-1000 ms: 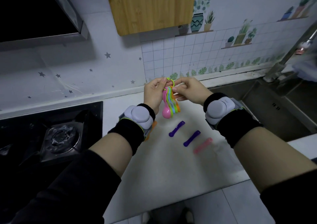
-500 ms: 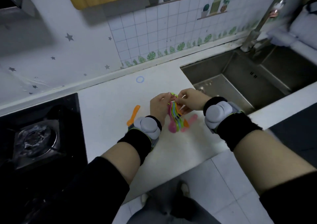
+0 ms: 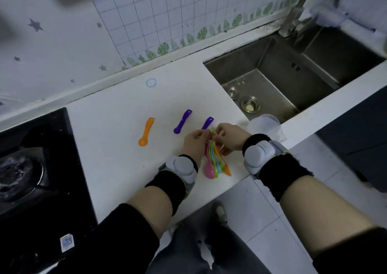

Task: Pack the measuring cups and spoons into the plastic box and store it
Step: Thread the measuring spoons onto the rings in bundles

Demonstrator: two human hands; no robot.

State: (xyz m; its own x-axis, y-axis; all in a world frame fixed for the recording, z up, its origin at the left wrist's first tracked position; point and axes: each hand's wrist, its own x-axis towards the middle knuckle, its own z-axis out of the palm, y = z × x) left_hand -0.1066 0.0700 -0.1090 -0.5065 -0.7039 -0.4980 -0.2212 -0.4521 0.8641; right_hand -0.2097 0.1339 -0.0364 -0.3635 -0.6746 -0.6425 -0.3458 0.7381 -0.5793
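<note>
Both hands meet over the white counter (image 3: 117, 148) near its front edge. My left hand (image 3: 195, 142) and my right hand (image 3: 229, 136) pinch the ring end of a bunch of coloured measuring spoons (image 3: 214, 163); pink, green, blue and orange bowls hang toward me. Loose on the counter lie an orange spoon (image 3: 146, 132), a purple spoon (image 3: 182, 121) and a second purple spoon (image 3: 208, 122), partly hidden by my fingers. A clear plastic box (image 3: 267, 125) sits behind my right wrist, beside the sink.
A steel sink (image 3: 282, 78) with a tap (image 3: 293, 13) fills the right. A black gas hob (image 3: 31, 169) is at the left. A small blue ring (image 3: 151, 83) lies near the tiled wall. Floor tiles and my legs show below the counter edge.
The view has tipped down and right, so the sink and floor show. My hands, still holding the spoon bunch, have come down close to the counter's front edge.
</note>
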